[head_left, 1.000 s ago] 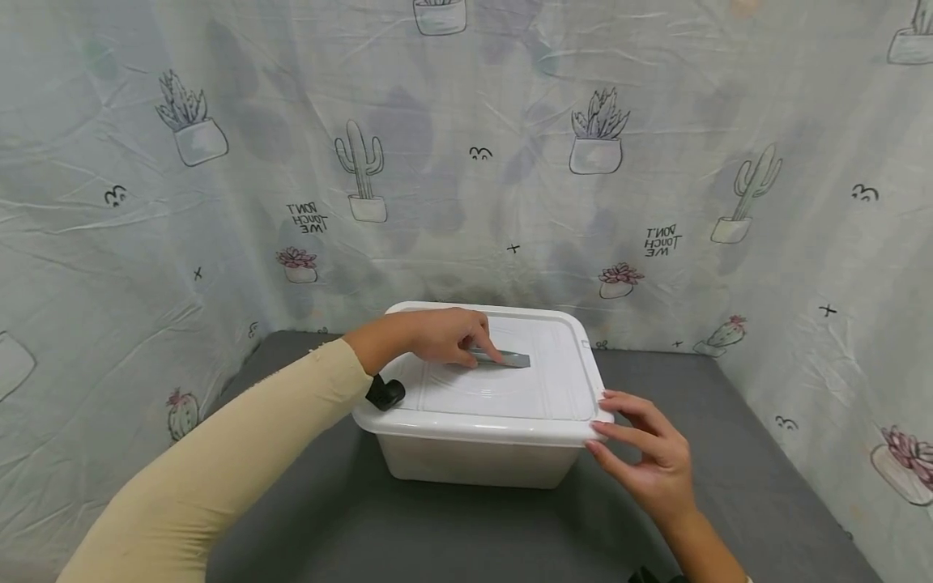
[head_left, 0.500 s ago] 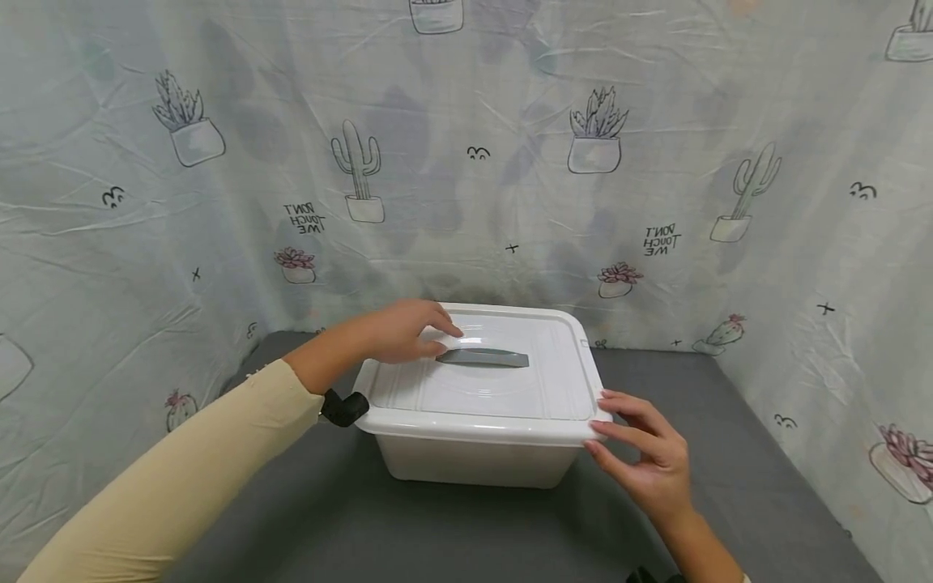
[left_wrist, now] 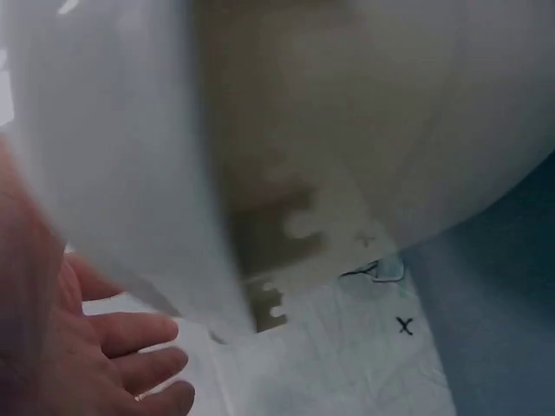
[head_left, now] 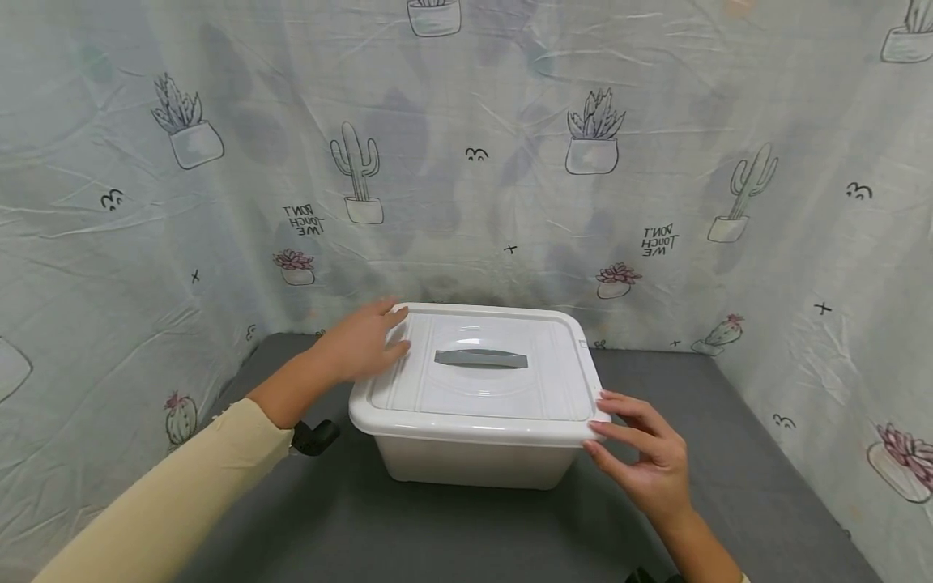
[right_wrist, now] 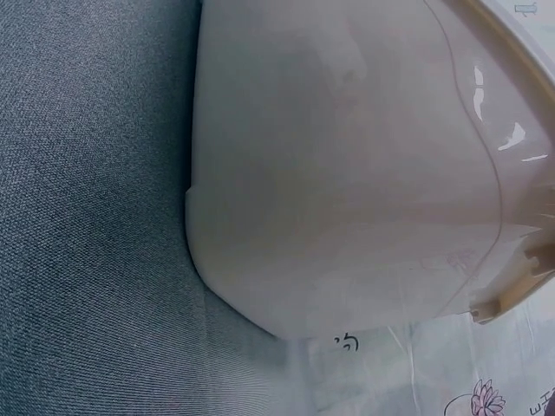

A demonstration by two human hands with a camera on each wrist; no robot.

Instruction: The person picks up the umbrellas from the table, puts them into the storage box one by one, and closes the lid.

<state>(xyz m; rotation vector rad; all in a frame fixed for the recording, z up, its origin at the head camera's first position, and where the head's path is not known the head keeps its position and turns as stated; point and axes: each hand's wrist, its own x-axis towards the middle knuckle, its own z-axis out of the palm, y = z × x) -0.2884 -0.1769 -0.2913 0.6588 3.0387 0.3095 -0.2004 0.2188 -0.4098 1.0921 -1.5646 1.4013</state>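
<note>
A white plastic storage box [head_left: 474,461] stands on a grey table, closed by a white lid [head_left: 481,393] with a flat grey handle [head_left: 481,358]. My left hand [head_left: 368,344] lies with straight fingers on the lid's far left corner, left of the handle. My right hand [head_left: 634,445] touches the lid's near right corner with bent fingertips. In the left wrist view the blurred box wall [left_wrist: 347,130] fills the frame, with my fingers [left_wrist: 130,364] at the lower left. The right wrist view shows the box wall [right_wrist: 347,173] and the lid rim [right_wrist: 520,173]; the hand itself is out of frame.
The grey table top [head_left: 729,453] extends to both sides and in front of the box. A wrinkled cloth backdrop [head_left: 510,121] printed with cacti encloses the back and both sides. A black wrist camera [head_left: 317,437] sits on my left arm.
My left hand has let go of the grey handle and slid left to the lid's far left corner. The right hand and the box have stayed put.
</note>
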